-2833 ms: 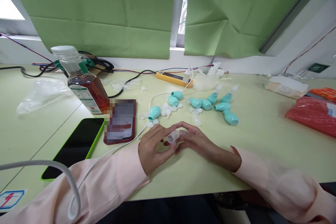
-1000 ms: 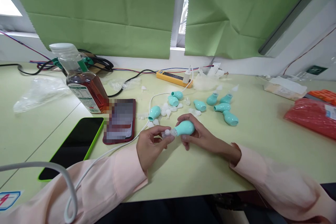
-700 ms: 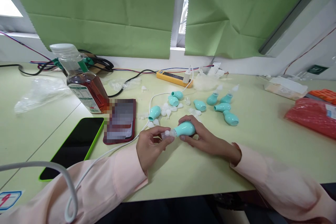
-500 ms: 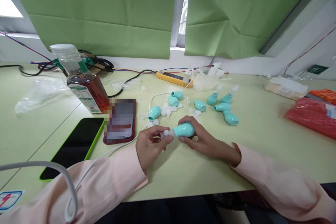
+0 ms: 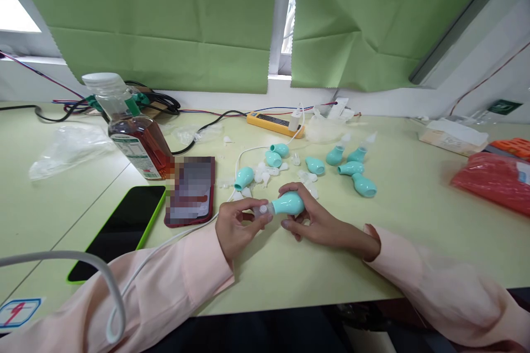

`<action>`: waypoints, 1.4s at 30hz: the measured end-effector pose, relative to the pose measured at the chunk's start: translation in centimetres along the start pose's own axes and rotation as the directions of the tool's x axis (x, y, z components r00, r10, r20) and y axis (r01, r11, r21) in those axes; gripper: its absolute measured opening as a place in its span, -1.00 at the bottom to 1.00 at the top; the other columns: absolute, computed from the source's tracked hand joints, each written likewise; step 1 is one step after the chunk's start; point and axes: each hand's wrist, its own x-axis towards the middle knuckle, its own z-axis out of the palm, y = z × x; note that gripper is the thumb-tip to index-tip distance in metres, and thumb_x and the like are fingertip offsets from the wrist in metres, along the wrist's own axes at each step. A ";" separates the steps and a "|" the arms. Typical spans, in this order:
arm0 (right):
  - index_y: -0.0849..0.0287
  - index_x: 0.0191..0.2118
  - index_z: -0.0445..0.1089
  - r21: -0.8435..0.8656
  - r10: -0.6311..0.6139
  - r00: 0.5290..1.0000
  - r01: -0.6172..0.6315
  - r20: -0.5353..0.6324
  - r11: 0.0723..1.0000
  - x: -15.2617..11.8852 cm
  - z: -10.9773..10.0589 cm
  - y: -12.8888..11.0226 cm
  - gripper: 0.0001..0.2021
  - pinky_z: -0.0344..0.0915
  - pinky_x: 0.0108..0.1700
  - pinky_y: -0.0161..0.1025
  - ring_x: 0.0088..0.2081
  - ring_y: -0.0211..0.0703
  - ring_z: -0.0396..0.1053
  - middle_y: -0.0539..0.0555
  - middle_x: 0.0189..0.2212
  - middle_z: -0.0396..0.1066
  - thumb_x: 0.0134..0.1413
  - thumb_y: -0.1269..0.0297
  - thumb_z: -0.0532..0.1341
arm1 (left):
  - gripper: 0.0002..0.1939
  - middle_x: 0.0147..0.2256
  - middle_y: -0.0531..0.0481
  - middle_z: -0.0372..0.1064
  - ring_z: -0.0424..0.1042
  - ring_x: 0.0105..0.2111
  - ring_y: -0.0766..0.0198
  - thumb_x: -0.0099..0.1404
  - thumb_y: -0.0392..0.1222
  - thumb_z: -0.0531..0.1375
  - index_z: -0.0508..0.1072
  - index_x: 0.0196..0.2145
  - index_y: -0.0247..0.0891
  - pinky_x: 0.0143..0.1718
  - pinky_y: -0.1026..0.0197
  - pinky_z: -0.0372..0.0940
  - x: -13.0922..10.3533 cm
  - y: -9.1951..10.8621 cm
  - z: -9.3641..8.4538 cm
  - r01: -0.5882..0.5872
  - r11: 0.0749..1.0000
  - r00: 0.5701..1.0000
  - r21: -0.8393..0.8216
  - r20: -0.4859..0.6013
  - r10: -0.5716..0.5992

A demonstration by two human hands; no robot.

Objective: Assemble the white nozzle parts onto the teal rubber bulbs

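In front of me, over the near part of the table, I hold a teal squeeze bulb [image 5: 289, 203] lying sideways, its neck to the left. My right hand [image 5: 315, 219] curls around its round end, fingers behind it and the thumb a little below. A clear plastic fitting [image 5: 264, 209] sits at the bulb's neck. My left hand [image 5: 239, 227] pinches that fitting between thumb and fingers. Just beyond my hands lie small translucent plastic parts [image 5: 265, 172] and several loose teal bulbs [image 5: 315, 165]. Two bulbs farther right carry clear nozzle tips [image 5: 345, 139].
A green-cased phone [image 5: 120, 231] and a red-cased phone [image 5: 191, 190] lie left. Behind them stands a bottle of amber liquid [image 5: 138, 146]. A white cable [image 5: 169, 240] crosses by my left forearm. A yellow power strip [image 5: 273, 124] lies at the back, a red plastic package [image 5: 492, 182] at right.
The bulb and fitting have shifted slightly left. My right thumb and lower fingers have loosened and dropped a little from the bulb. My left hand keeps its pinch.
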 end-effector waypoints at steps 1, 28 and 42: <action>0.04 -0.08 -0.07 0.008 -0.001 1.000 0.001 0.001 1.000 0.0 0.0 0.0 -0.61 0.23 -0.55 -0.35 -0.58 -0.42 0.18 -0.08 -0.46 0.07 -0.03 0.34 0.09 | -0.78 -0.47 -0.07 0.40 0.34 -0.56 0.32 -0.06 -0.23 0.24 0.45 -0.40 -0.38 -0.56 0.26 0.35 0.0 0.0 0.0 -0.008 1.000 1.000 0.012 0.005 0.008; 0.05 -0.09 -0.03 0.036 -0.034 0.994 0.030 0.108 0.999 0.0 -0.8 -0.9 -0.57 0.22 -0.44 -0.35 -0.48 -0.37 0.18 -0.05 -0.40 0.10 -0.09 0.32 0.16 | -0.84 -0.46 -0.05 0.41 0.37 -0.46 0.28 -0.02 -0.23 0.23 0.42 -0.41 -0.31 -0.48 0.30 0.31 -0.6 0.9 0.0 -0.284 0.919 0.957 0.274 0.031 0.287; 0.16 -0.20 0.17 -0.581 -0.426 0.819 0.145 -0.384 0.801 1.9 -4.5 1.2 -0.78 0.23 -0.30 -0.25 -0.37 -0.24 0.25 0.08 -0.29 0.27 -0.02 0.27 0.08 | -0.82 -0.31 -0.03 0.21 0.23 -0.27 0.24 0.07 -0.18 0.17 0.44 -0.31 -0.21 -0.25 0.23 0.18 -0.3 1.5 -0.3 -0.265 0.964 0.958 0.021 -0.106 0.265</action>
